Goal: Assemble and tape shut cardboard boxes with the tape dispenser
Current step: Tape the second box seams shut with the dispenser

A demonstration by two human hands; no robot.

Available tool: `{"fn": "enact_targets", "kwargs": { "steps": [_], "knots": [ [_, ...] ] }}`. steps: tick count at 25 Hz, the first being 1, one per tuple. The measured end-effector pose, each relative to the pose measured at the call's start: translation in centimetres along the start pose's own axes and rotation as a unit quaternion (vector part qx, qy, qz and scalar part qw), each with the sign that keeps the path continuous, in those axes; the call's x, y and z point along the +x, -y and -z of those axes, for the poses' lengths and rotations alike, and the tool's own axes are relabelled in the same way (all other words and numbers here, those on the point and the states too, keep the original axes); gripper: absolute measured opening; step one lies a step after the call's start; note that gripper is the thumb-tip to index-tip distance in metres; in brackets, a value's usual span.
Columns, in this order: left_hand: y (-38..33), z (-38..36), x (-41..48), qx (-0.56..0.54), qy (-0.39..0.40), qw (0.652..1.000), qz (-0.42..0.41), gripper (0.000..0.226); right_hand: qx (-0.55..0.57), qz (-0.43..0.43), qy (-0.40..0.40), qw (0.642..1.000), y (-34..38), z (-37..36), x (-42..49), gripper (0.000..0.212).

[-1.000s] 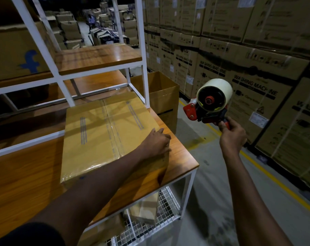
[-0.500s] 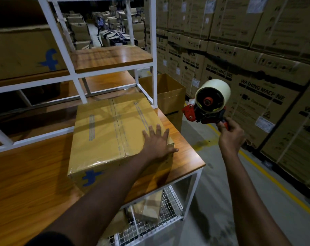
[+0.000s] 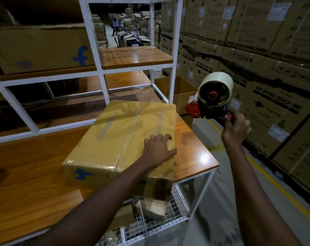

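A closed cardboard box (image 3: 118, 132) with clear tape along its top seam and a blue logo on its near side lies on the wooden table (image 3: 26, 171). Its near right corner juts past the table's front edge. My left hand (image 3: 157, 150) presses flat on the box top near that corner, fingers curling over the right edge. My right hand (image 3: 236, 128) grips the handle of a red and black tape dispenser (image 3: 211, 100) with a pale tape roll, held in the air to the right of the box, apart from it.
A white metal shelf frame (image 3: 101, 71) with wooden shelves rises behind the box. An open cardboard box (image 3: 177, 91) stands past the table's far right corner. Stacked washing-machine cartons (image 3: 267, 86) wall off the right side. A wire basket (image 3: 150, 226) holding cardboard sits under the table.
The box has slid toward me and turned, its near corner now over the table edge. My left hand stays on its top. The dispenser stays raised on the right.
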State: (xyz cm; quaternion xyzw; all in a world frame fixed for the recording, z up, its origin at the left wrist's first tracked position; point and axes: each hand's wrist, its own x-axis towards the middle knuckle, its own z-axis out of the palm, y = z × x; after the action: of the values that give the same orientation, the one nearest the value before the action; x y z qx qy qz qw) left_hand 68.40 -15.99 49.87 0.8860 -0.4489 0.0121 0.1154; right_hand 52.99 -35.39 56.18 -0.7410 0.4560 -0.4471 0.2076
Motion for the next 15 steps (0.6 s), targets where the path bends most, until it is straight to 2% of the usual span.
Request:
{"fn": "enact_targets", "kwargs": {
  "steps": [1,3,5,8,10,12,15],
  "knots": [
    [0.5,-0.1,0.2,-0.001,0.004,0.999,0.035,0.081,0.01,-0.005,0.006,1.0,0.9,-0.3,-0.8,0.035],
    [1.4,-0.5,0.6,0.01,0.07,0.996,0.06,0.102,0.015,-0.005,0.009,1.0,2.7,-0.9,-2.3,0.029],
    [1.9,-0.9,0.5,0.019,0.12,0.992,0.044,0.108,0.008,0.007,0.008,1.0,3.8,-1.3,-3.3,0.024],
    [0.9,-1.1,-1.6,0.016,0.121,0.992,0.032,0.12,0.008,0.007,0.006,1.0,4.8,-1.6,-4.5,0.024],
    [-0.8,-0.8,-2.9,0.016,0.125,0.991,0.039,0.12,0.015,-0.009,0.003,1.0,5.2,-1.7,-5.3,0.024],
    [-1.5,0.1,-3.9,0.033,0.147,0.988,0.013,0.117,0.013,-0.02,-0.005,1.0,5.5,-1.5,-5.9,0.025],
    [1.7,2.0,-5.6,0.071,0.21,0.97,-0.102,0.11,0.008,-0.033,-0.02,0.999,5.7,-0.8,-6.5,0.026]
  ]
}}
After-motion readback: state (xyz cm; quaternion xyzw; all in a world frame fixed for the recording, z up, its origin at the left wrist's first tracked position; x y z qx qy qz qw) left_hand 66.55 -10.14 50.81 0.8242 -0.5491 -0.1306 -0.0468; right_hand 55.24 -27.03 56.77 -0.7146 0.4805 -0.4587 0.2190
